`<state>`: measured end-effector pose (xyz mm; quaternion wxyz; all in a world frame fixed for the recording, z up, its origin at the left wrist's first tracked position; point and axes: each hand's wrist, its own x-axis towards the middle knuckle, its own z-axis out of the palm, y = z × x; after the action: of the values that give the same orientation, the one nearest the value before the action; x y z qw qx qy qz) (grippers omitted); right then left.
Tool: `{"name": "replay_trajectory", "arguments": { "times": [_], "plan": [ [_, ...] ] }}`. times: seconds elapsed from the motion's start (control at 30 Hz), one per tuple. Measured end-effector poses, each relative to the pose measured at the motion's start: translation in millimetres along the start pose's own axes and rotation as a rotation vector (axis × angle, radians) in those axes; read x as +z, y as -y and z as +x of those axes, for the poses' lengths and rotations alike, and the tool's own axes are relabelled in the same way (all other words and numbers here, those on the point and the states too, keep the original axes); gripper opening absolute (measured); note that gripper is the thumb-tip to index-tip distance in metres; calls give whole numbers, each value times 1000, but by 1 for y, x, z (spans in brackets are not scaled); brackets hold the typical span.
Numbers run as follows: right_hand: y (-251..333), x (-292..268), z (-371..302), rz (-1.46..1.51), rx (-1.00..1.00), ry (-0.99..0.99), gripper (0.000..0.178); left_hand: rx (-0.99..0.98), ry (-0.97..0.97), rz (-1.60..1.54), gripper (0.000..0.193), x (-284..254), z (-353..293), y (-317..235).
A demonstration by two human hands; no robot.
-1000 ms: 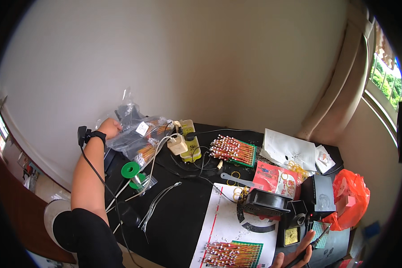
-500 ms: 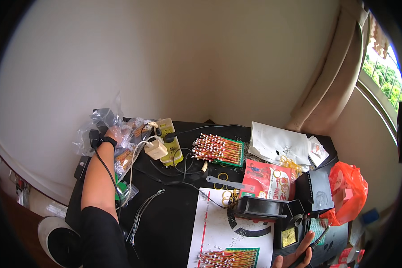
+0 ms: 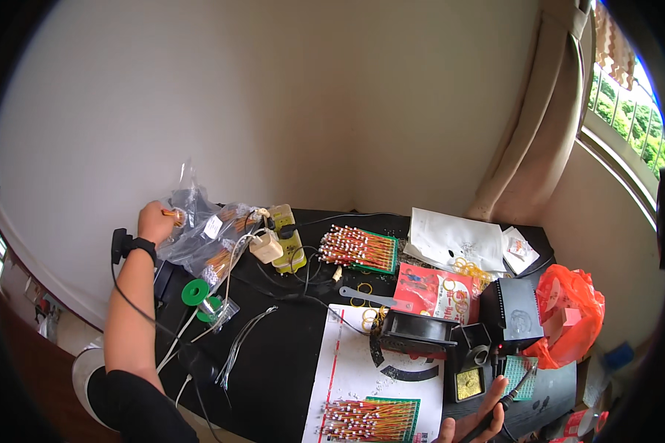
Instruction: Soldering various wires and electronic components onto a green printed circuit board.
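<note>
Head view: at nine o'clock, our left hand (image 3: 155,222) grasps orange wires (image 3: 173,215) beside the clear bag (image 3: 187,244). Toward five o'clock, our right hand (image 3: 477,421) grips the soldering iron (image 3: 507,400); a wired board (image 3: 377,421) lies near six.

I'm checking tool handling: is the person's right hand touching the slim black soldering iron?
Touching. The head view shows the slim black soldering iron held in the bare right hand, its handle lodged between the fingers.
</note>
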<state>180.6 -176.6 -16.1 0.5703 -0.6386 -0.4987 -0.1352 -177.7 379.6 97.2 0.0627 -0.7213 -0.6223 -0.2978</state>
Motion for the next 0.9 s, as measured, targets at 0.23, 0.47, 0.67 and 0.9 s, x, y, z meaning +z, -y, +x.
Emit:
{"name": "replay_trajectory", "arguments": {
  "times": [0.23, 0.47, 0.67, 0.9],
  "plan": [
    [3, -5, 3, 113, -135, -31, 69, -77, 169, -1129, 16, -92, -122, -90],
    [19, -27, 40, 275, -378, 55, 30, -178, 1000, -2079, 41, -59, -314, -218],
    [16, 14, 47, 292, -251, 261, 32, -374, 1527, -2018, 40, -24, -387, -242],
    [5, 29, 14, 355, -206, 393, 52, -684, 1749, -2057, 37, -25, -400, -235]
  ]
}}
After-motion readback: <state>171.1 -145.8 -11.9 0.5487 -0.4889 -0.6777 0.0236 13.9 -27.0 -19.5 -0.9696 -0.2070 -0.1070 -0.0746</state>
